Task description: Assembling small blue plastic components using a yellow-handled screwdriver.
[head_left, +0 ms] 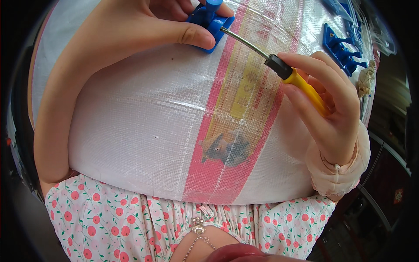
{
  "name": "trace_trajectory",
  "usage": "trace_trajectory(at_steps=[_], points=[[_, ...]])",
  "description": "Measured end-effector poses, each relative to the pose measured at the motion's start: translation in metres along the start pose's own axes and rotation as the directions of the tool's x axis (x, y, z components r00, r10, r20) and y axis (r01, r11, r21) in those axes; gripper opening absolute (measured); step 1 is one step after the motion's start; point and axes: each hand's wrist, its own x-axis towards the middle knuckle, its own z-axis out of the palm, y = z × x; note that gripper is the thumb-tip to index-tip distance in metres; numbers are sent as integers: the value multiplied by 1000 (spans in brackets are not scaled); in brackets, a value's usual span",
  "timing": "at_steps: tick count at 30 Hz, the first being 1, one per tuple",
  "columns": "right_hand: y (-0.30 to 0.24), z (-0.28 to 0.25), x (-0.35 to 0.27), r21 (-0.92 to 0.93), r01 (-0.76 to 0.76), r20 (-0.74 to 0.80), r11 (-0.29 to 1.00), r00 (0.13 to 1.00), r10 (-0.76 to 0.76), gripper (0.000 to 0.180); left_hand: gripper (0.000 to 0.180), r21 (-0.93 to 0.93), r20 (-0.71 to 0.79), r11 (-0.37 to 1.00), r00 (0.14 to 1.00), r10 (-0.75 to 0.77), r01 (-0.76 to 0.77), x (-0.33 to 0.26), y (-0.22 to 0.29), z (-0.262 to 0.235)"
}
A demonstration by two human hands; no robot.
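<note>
At the top of the head view, my left hand (pixel 163 28) is closed on a blue plastic hook piece (pixel 215 26), the thumb pressing its near side. Part of this piece is hidden by the fingers and the upper edge of the view. In my right hand (pixel 334 94) is a screwdriver (pixel 278 66) with a yellow and black handle, gripped between thumb and fingers. Its metal shaft slants up and left, and the tip meets the side of the blue piece. Whether a screw sits under the tip, I cannot tell.
A white woven sheet (pixel 139 113) with a pink printed band covers the work surface. At the upper right lies a blue rack with several hooks (pixel 337 49). Beyond it are clear plastic bags (pixel 384 37) and more blue parts. A knotted pale bundle (pixel 366 78) sits at the right edge.
</note>
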Motion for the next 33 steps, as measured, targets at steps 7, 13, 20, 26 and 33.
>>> trace_trajectory(at_steps=[7, 13, 20, 26, 33], points=[[-14, 14, 1, -283, 182, -41, 942, 979, -202, 39, 40, 99, 30, 992, 996, -84, 80, -7, 13, -5], [-19, 10, 7, -223, 136, -15, 965, 990, -143, 36, 38, 112, -46, 987, 992, -114, 118, -10, 23, 1], [-5, -1, 13, -120, 127, 44, 985, 991, -123, 30, 37, 193, -13, 973, 992, -129, 129, 0, 37, 4], [22, 14, -3, 190, -16, 37, 982, 999, 9, 32, 36, 129, 78, 978, 981, -175, 164, -1, 9, 19], [-18, 20, -5, -462, 174, 21, 869, 983, -185, 42, 36, 16, 45, 990, 989, -143, 142, -5, 0, 23]])
